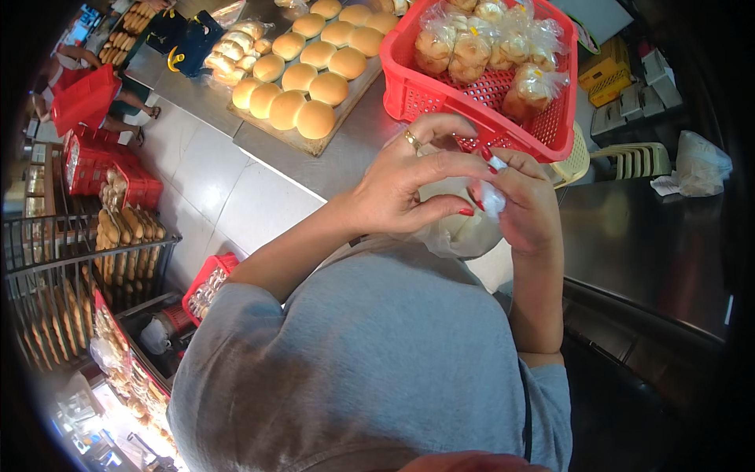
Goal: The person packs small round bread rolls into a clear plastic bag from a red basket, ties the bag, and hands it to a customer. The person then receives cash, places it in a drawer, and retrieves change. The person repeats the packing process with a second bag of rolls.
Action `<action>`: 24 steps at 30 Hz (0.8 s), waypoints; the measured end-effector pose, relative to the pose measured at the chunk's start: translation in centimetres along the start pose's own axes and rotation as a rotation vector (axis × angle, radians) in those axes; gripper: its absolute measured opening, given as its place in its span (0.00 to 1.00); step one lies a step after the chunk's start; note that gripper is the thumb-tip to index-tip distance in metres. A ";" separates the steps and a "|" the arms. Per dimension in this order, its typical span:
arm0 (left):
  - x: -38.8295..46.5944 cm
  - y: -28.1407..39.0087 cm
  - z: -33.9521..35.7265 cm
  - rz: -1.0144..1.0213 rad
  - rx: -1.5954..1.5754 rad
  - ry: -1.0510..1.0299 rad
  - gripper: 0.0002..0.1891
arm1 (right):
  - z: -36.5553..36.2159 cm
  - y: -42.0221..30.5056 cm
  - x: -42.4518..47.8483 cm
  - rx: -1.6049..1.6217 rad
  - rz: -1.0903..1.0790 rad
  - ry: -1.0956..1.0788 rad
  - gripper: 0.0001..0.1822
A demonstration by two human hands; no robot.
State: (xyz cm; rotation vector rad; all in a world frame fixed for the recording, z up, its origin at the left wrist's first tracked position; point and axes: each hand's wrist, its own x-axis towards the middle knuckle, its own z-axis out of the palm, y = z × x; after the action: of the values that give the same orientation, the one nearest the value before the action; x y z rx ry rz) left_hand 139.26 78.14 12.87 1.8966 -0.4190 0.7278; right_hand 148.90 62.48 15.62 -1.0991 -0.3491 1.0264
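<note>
My right hand (528, 200) is closed on the gathered neck of a clear plastic bag (469, 236), held in front of my chest. Pale contents show dimly through the plastic. My left hand (413, 177), with a ring on one finger, reaches over the bag. Its thumb stands apart, and its fingertips meet a small white piece (497, 163) at the right hand's fingers; whether they grip it is unclear. Beyond the hands, a red plastic crate (478, 109) holds several bagged breads (525, 88). Left of it, round golden buns (317, 120) lie in rows on a baking tray (312, 146).
A metal table (283, 165) lies ahead, with bagged rolls (227, 59) beside the tray. At right are a dark counter (637, 236), stacked plastic stools (631, 159) and a plastic bag (702, 162). A rack (88, 253) with bread stands left; another person (71, 62) carries a red crate.
</note>
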 end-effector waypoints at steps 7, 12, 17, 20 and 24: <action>-0.5 -3.0 1.8 -0.050 0.126 -0.011 0.08 | -1.9 4.4 1.9 0.091 -0.126 0.228 0.10; 1.0 -3.5 2.4 -0.232 -0.561 0.048 0.03 | -2.6 4.0 1.8 -0.749 -0.617 0.542 0.07; -1.0 -2.4 -1.5 -0.434 -0.211 -0.294 0.03 | -5.5 4.9 -1.1 -1.290 -0.731 0.576 0.17; -3.6 -4.6 -2.7 -0.594 0.028 -0.320 0.04 | -9.5 8.0 -1.9 -1.126 -0.428 0.697 0.19; -2.5 -4.9 -1.8 -0.529 0.287 -0.358 0.05 | -7.7 7.0 -0.5 -0.963 -0.695 0.706 0.11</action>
State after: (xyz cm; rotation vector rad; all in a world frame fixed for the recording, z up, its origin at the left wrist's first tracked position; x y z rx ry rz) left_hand 139.65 81.78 8.40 2.2837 -0.0149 0.0967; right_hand 150.35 58.25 6.24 -1.9114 -0.6044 -0.2481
